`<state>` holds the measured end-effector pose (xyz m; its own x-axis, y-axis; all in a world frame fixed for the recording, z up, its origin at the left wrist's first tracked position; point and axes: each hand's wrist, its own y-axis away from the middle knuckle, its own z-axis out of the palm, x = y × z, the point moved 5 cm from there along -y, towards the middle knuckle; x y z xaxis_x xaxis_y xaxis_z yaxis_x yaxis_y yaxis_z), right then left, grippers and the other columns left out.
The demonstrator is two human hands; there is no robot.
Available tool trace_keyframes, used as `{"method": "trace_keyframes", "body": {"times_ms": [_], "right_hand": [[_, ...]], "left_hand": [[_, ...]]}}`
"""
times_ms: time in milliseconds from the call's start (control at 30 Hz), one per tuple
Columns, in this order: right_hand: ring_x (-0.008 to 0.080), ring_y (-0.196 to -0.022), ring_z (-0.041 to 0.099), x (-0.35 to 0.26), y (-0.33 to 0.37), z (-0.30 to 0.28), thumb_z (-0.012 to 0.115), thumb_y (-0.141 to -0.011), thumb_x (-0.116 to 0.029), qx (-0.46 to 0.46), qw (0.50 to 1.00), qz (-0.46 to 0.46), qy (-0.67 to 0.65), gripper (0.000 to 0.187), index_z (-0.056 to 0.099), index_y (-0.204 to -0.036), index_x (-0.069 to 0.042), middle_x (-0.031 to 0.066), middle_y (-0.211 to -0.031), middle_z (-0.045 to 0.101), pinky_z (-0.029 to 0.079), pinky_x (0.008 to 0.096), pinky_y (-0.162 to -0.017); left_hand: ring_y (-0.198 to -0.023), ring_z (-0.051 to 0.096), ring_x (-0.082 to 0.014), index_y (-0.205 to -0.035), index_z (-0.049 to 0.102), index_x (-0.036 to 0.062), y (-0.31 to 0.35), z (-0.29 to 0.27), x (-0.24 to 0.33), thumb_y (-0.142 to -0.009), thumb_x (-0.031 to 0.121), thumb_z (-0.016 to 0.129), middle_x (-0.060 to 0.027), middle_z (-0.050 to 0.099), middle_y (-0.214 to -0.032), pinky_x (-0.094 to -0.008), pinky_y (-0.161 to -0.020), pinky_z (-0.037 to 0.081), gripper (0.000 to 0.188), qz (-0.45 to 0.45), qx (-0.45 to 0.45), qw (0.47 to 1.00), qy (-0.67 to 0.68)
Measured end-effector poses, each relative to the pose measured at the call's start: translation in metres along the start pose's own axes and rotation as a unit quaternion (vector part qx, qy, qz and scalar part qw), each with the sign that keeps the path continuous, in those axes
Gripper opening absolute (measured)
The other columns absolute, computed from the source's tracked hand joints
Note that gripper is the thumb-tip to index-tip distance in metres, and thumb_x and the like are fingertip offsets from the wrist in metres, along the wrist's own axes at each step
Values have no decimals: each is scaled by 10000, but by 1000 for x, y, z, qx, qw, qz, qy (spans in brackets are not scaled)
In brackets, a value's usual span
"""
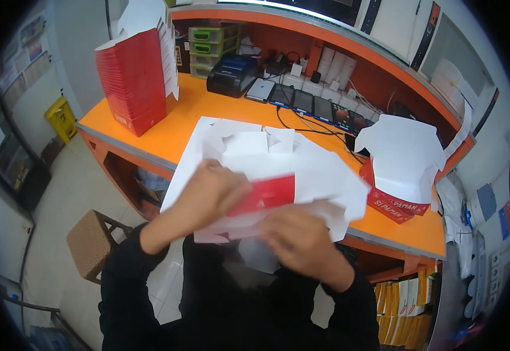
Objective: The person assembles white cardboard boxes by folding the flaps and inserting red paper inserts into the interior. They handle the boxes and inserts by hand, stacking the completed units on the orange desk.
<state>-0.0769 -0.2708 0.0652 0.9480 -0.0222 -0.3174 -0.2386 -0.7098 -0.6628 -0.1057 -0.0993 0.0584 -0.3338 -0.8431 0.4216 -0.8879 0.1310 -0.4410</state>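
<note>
A large flat cardboard box blank (319, 161), white on its inner face, lies across the near edge of the orange table. Its near side is folded up, showing a red panel (275, 193) between my hands. My left hand (214, 190) is curled at the panel's left end, its fingers closed on the card and blurred by motion. Lower and to the right, my right hand (296, 237) bends its fingers round the near edge of the same blank, also smeared. What the fingertips pinch is partly hidden.
At the far left stands a tall stack of red box blanks (132, 82). Folded red-and-white boxes (398, 169) sit on the right. Along the back are a black printer (231, 75), several phones and tablets (303, 102), cables, and green drawers (205, 50). A brown stool (91, 243) stands left.
</note>
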Motion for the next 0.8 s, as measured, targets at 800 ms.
{"method": "trace_keyframes", "body": {"times_ms": [800], "right_hand": [[267, -641, 570, 32, -21, 23, 614, -807, -56, 19, 1000, 9, 10, 282, 638, -1088, -53, 90, -740, 516, 463, 352, -542]], "left_hand": [[-736, 530, -247, -837, 646, 29, 6, 8, 4, -891, 175, 602, -112, 568, -703, -386, -864, 352, 162, -11, 7, 1000, -13]]}}
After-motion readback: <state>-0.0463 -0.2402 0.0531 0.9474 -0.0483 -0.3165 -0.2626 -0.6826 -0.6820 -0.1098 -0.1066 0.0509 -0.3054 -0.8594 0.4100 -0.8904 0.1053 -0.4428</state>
